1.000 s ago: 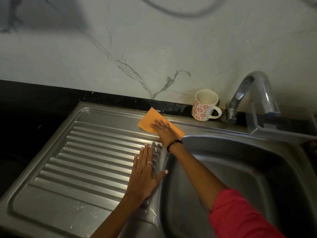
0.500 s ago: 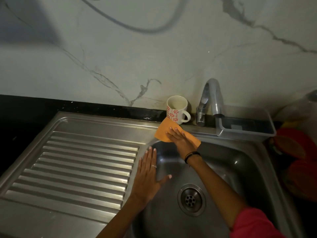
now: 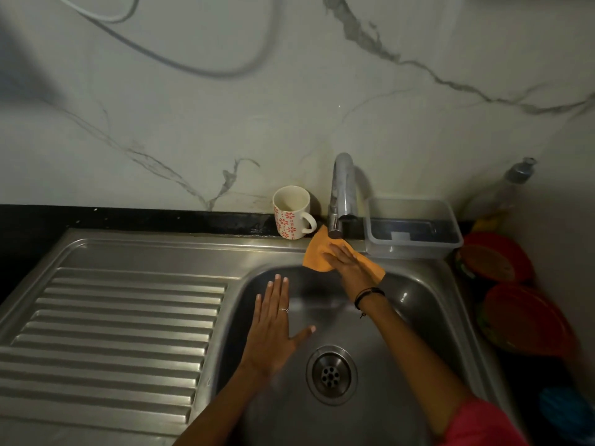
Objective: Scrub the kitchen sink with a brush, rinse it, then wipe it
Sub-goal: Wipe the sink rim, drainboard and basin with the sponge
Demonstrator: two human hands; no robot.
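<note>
Sink rim below the tap was pressed with an orange cloth under the right hand, fingers flat; the left hand was held spread wide over the basin.

the picture is dim, with a grey-green tone. soft light falls on the marble wall, where a big blurred shadow covers the upper left corner. the steel sink shows pale reflections on the ridges of the draining board and small bright spots on the tap. the black counter loses all detail. the right edge is dark and smeared, and the red objects there are out of focus. straight lines bend near the borders.
</note>
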